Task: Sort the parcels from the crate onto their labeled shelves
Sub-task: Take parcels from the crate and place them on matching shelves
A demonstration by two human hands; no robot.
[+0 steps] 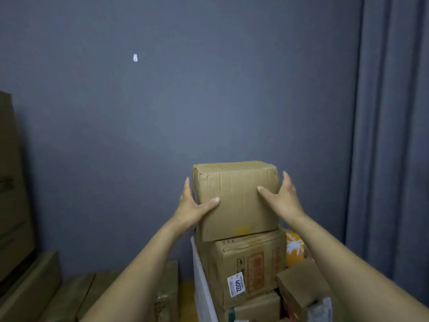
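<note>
Nearest the camera, a white crate (pixel 201 275) holds stacked parcels; one carton (pixel 253 263) carries a tag (pixel 236 287) reading 4002 (its finer print is too blurred to read). On top of it is the top box (pixel 236 205), with the left grip (pixel 193 206) and right grip (pixel 283 199) spread flat against its opposite sides, fingers straight, thumbs on the near face. A clean lift likely needs an even squeeze and a straight rise, so the stack is not dragged. No label shows on the top box and no shelves are in view. Behind are only a wall (pixel 162 112) and a curtain (pixel 392 112).
</note>
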